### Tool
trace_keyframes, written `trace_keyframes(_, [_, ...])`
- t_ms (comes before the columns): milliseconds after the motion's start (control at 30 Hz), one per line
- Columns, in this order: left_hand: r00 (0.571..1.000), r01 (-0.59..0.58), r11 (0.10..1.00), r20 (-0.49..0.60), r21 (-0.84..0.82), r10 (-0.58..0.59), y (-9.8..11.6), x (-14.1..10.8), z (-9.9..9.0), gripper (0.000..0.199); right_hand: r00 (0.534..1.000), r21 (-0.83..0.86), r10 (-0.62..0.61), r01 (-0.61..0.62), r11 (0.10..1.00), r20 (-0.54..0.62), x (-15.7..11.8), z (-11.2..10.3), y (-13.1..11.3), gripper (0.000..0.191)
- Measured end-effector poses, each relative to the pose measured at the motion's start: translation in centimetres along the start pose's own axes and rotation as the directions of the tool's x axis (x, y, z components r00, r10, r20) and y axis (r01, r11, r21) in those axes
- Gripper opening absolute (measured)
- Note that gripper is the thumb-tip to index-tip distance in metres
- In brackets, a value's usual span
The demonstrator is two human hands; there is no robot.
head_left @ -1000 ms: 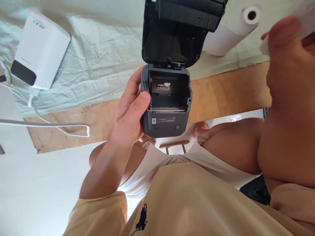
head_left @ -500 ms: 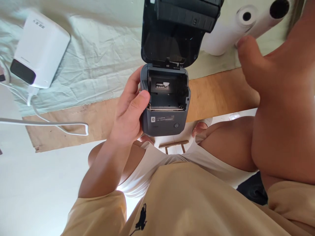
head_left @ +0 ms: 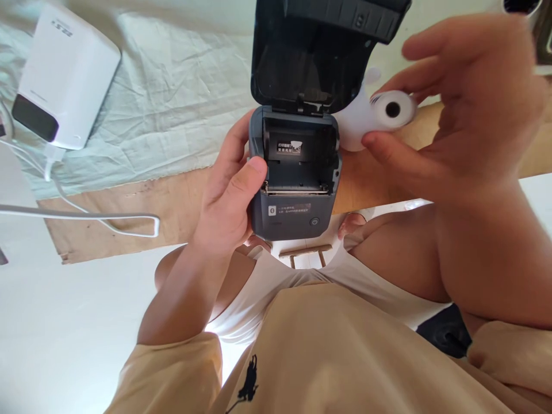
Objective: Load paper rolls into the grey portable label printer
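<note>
A dark grey label printer [head_left: 293, 215] is held up in my left hand [head_left: 228, 198], thumb on its near side edge and fingers behind. Its black lid [head_left: 306, 69] is swung up, and the paper bay [head_left: 297, 164] inside holds no roll. To the right of the printer, my right hand [head_left: 466, 109] grips a white paper roll [head_left: 392, 109] between thumb and fingers. The roll's dark core hole faces me, and its left part runs behind the printer's lid.
On the pale green cloth [head_left: 172, 98] at left lies a white power bank [head_left: 69, 75] with a white cable [head_left: 86, 217] plugged in. A wooden board edge [head_left: 125, 204] runs across the front. Another dark-cored roll [head_left: 521, 6] shows at top right.
My right hand has moved in from the right and now grips the white paper roll, which has come closer to the printer. The printer has shifted slightly right in my left hand.
</note>
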State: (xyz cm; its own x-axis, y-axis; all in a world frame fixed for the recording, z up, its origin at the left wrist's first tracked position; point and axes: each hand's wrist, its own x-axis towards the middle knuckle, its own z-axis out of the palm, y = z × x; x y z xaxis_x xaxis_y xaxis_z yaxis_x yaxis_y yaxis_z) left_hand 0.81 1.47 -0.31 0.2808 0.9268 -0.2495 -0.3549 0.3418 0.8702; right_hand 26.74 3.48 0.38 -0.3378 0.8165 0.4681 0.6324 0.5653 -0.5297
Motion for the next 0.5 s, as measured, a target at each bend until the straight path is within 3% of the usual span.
trace_keyframes(67, [0.999,0.033,0.999,-0.021,0.014,-0.033,0.3,-0.1,0.2,0.052,0.999,-0.01,0.028,-0.027,1.0,0.04,-0.2,0.4,-0.2,0.067])
trace_keyframes(167, [0.999,0.005,1.0,-0.052,0.017,-0.004,0.5,-0.2,0.4,0.043,0.996,-0.105,0.04,-0.031,0.994,0.085,0.0,0.8,-0.3,0.042])
trace_keyframes(233, [0.999,0.039,0.999,-0.012,0.023,-0.039,0.4,-0.1,0.5,0.051,0.993,-0.129,0.035,-0.02,0.991,0.109,0.1,0.9,-0.3,0.029])
trace_keyframes(267, [0.999,0.021,1.0,-0.025,0.011,-0.021,0.4,-0.1,0.5,0.052,0.991,-0.126,0.037,-0.021,0.992,0.127,0.2,0.9,-0.4,0.028])
trace_keyframes(300, [0.994,-0.069,0.997,-0.085,-0.015,0.068,0.3,-0.1,0.5,0.052,0.989,-0.118,0.043,-0.026,0.993,0.144,0.3,1.0,-0.4,0.028])
trace_keyframes(333, [0.994,-0.059,0.998,-0.09,-0.001,0.058,0.3,0.0,0.5,0.053,0.986,-0.112,0.05,-0.032,0.993,0.157,0.3,1.0,-0.4,0.028])
trace_keyframes(367, [0.999,0.048,0.998,-0.026,0.031,-0.047,0.2,0.0,0.6,0.055,0.985,-0.116,0.062,-0.043,0.992,0.163,0.3,1.1,-0.4,0.027])
trace_keyframes(400, [0.997,0.069,0.996,-0.031,0.054,-0.067,0.1,0.1,0.7,0.057,0.984,-0.127,0.078,-0.058,0.99,0.159,0.3,1.1,-0.4,0.026])
trace_keyframes(433, [0.998,0.051,0.998,-0.037,0.047,-0.05,0.0,0.1,0.8,0.054,0.985,-0.14,0.091,-0.071,0.988,0.147,0.3,1.2,-0.3,0.024])
trace_keyframes(500, [0.983,-0.096,0.995,-0.159,0.011,0.096,-0.2,0.2,1.1,0.046,0.988,-0.155,0.101,-0.083,0.984,0.116,0.2,1.3,-0.2,0.02])
